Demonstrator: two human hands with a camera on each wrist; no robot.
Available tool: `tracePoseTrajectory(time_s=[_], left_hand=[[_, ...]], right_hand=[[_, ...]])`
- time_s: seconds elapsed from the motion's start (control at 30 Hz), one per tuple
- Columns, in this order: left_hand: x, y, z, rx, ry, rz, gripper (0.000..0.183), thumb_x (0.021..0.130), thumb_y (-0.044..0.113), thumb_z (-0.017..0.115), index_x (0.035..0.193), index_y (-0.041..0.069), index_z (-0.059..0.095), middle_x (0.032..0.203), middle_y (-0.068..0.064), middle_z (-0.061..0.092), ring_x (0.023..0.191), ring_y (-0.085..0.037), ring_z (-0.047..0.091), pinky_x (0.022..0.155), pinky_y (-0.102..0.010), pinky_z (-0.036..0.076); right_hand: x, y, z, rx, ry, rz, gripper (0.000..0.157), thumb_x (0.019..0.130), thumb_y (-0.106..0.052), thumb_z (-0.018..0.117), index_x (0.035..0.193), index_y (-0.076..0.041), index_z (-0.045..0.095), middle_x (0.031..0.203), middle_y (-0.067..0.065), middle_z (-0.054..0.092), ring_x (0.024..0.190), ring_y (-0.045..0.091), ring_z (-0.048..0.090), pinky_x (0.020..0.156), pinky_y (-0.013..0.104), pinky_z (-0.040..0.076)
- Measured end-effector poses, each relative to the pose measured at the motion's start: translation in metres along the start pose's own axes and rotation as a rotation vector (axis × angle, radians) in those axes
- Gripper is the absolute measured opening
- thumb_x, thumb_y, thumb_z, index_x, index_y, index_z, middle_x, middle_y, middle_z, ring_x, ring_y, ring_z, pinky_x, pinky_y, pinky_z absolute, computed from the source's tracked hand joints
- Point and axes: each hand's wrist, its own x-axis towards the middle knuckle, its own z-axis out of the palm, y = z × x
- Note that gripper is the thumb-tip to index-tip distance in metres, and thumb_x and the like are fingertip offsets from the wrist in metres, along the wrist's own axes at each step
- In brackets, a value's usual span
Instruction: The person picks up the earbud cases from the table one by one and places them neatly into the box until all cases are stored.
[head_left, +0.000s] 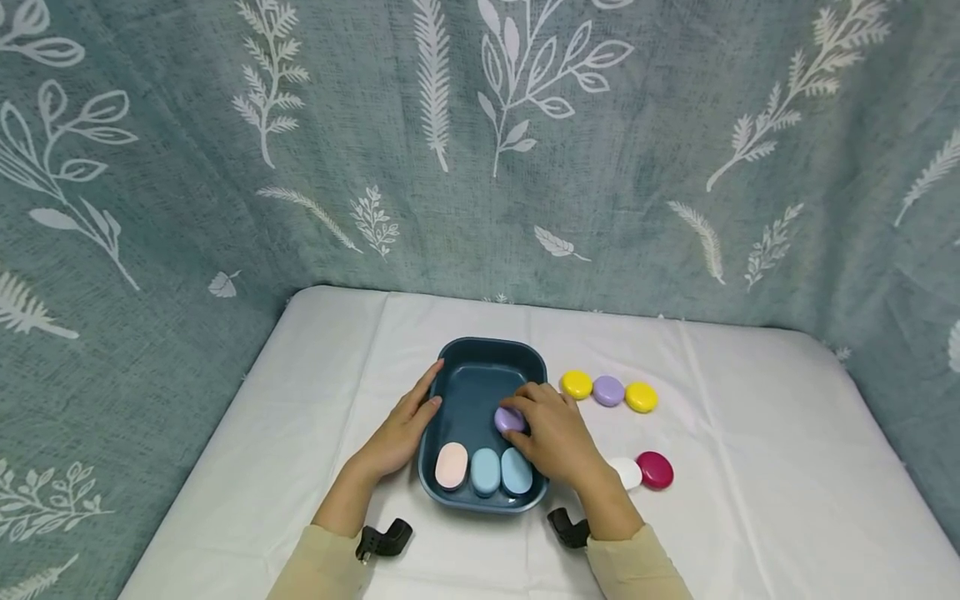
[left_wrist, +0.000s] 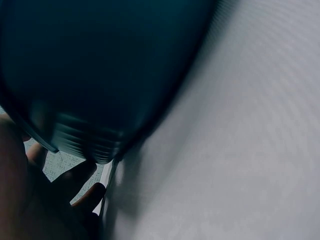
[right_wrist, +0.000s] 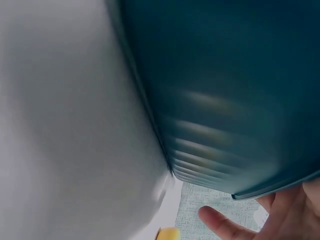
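Note:
A dark blue rectangular tub (head_left: 480,348) with rounded corners sits on the white cloth. Along its left wall lies my left hand (head_left: 399,433), fingers extended against the outside; the left wrist view shows those fingers (left_wrist: 75,180) beside the ribbed side. Over the right rim reaches my right hand (head_left: 553,429), pinching a round purple piece (head_left: 509,420) between thumb and fingers inside the tub. At the tub's near end, a pale pink oval piece (head_left: 452,465) and two light blue oval pieces, a middle one (head_left: 485,472) and a right one (head_left: 517,472), stand in a row.
Right of the tub, a yellow round piece (head_left: 577,384), a purple one (head_left: 608,391) and another yellow one (head_left: 641,397) form a row. Nearer, a white piece (head_left: 627,472), partly behind my right wrist, touches a crimson one (head_left: 655,471). A patterned green curtain (head_left: 480,225) surrounds the table.

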Motion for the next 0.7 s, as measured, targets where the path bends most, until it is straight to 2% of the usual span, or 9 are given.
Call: tracePoseTrajectory(time_s=[0.17, 0.7], left_hand=[[-0.0003, -0.0017, -0.0006, 0.010, -0.010, 0.020, 0.055, 0.113, 0.039, 0.039, 0.163, 0.047, 0.019, 0.174, 0.005, 0.016, 0.162, -0.031, 0.013, 0.127, -0.067, 0.011], [0.0010, -0.0029, -0.0003, -0.006, -0.019, 0.046, 0.055, 0.113, 0.040, 0.038, 0.165, 0.043, 0.018, 0.174, 0.006, 0.016, 0.162, -0.028, 0.013, 0.128, -0.064, 0.010]], right_hand=[[-0.0001, -0.0006, -0.0011, -0.010, -0.025, 0.005, 0.037, 0.091, -0.029, 0.082, 0.124, -0.014, 0.075, 0.119, 0.003, 0.067, 0.115, 0.024, 0.058, 0.099, 0.050, 0.045], [-0.0012, -0.0020, -0.0040, -0.058, -0.073, -0.002, 0.034, 0.093, -0.027, 0.080, 0.124, -0.017, 0.076, 0.124, 0.002, 0.068, 0.121, 0.024, 0.057, 0.104, 0.057, 0.044]])
